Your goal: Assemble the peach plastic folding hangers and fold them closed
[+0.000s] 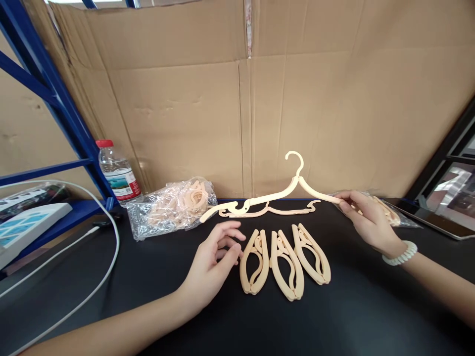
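An unfolded peach plastic hanger (274, 195) stands spread out over the black table (156, 277), hook up. My right hand (365, 220) pinches its right arm tip. My left hand (213, 259) hovers with fingers loosely curled and apart, holding nothing, just left of three folded peach hangers (284, 259) lying side by side. The hanger's left tip is above and beyond that hand.
A clear plastic bag of folded hangers (172, 205) lies at the back left, beside a water bottle (118, 173) with a red cap. A white cable (107, 262) loops at left. Another bag (389, 212) sits behind my right hand. A cardboard wall (260, 99) backs the table.
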Demonstrator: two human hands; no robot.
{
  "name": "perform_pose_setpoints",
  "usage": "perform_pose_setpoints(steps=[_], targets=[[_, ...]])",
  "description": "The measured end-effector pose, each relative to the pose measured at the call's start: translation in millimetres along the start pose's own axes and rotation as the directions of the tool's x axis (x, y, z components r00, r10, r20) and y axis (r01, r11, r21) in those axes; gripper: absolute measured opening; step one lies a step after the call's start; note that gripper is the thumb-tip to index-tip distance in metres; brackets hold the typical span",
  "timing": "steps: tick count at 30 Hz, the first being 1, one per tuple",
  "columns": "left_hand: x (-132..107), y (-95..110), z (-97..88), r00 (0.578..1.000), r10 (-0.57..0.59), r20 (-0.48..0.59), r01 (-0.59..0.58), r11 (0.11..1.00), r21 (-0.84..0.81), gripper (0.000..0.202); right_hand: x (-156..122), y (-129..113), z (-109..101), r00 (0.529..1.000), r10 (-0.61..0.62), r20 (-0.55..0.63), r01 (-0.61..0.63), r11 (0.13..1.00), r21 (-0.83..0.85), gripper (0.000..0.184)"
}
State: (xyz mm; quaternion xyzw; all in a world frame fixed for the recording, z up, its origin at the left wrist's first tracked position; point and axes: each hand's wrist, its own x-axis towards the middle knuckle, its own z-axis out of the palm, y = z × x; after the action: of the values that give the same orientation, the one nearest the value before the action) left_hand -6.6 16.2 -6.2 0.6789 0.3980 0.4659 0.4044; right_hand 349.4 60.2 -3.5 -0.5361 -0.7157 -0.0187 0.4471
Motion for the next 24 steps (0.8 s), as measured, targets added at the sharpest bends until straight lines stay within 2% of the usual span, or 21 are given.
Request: perform_pose_setpoints(steps=[2, 6, 12, 17, 20, 24], targets=[[0, -1, 1.7, 0.998, -0.035, -0.052, 0.031, 0.997, -0.066, 0.038, -1, -4, 0, 0.999, -0.035, 0.004, 0.035, 0.999, -0.002, 0.028], [1, -2, 3.2, 0.994, -0.065, -0.09, 0.054, 0.991, -0.123, 0.052, -4, -17, 2, 0.989, -0.136, 0.048, 0.138, 0.99, -0.037, 0.024], [0, -6, 2.0, 0.993, -0.09, -0.07, 0.081, 0.988, -0.13, 0.064, -10, -34, 7, 0.956, -0.273, 0.104, 0.278, 0.96, -0.04, 0.016], [0, -3, 2.0, 0.996, -0.088, -0.013, 0.087, 0.995, -0.045, 0.06, -14, -43, 12, 0.932, -0.34, 0.128, 0.344, 0.939, -0.008, 0.013], [0, -1, 2.0, 0.997, -0.069, 0.02, 0.069, 0.997, 0.02, 0.048, -16, -45, 14, 0.921, -0.363, 0.144, 0.368, 0.93, -0.007, 0.015], [1, 0, 1.2, 0.999, -0.04, 0.009, 0.04, 0.997, 0.063, 0.034, -16, -44, 15, 0.907, -0.378, 0.187, 0.394, 0.917, -0.058, 0.02]])
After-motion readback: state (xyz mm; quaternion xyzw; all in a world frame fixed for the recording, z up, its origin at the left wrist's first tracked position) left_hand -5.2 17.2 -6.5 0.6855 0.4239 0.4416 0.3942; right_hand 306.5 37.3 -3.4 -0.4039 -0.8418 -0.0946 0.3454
